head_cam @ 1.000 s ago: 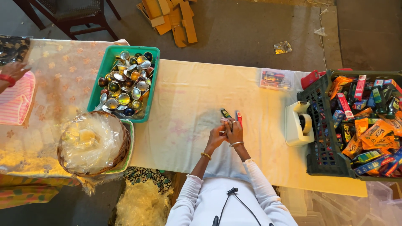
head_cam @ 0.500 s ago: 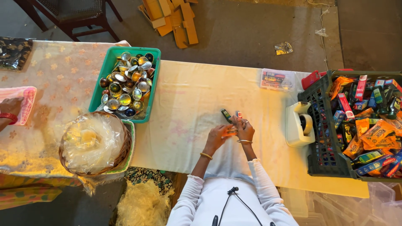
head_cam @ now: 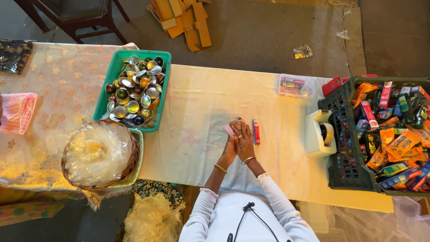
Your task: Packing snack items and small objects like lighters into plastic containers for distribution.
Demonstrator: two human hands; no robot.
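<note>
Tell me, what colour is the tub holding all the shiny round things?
Green. The tub shows in the head view.

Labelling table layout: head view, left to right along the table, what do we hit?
Pink striped cloth → wicker basket with clear plastic → green tray of shiny round pieces → left hand and right hand pressed together over a small pink piece → red bar → white tape dispenser → dark crate of packets.

Small flat pink packet (head_cam: 229, 130) pinched between both hands, table centre; slim red pack (head_cam: 256, 131) flat just right of hands; clear lidded box (head_cam: 295, 86) at far edge; orange, red, blue packs (head_cam: 394, 130) heaped in dark crate (head_cam: 337, 134), right
</note>
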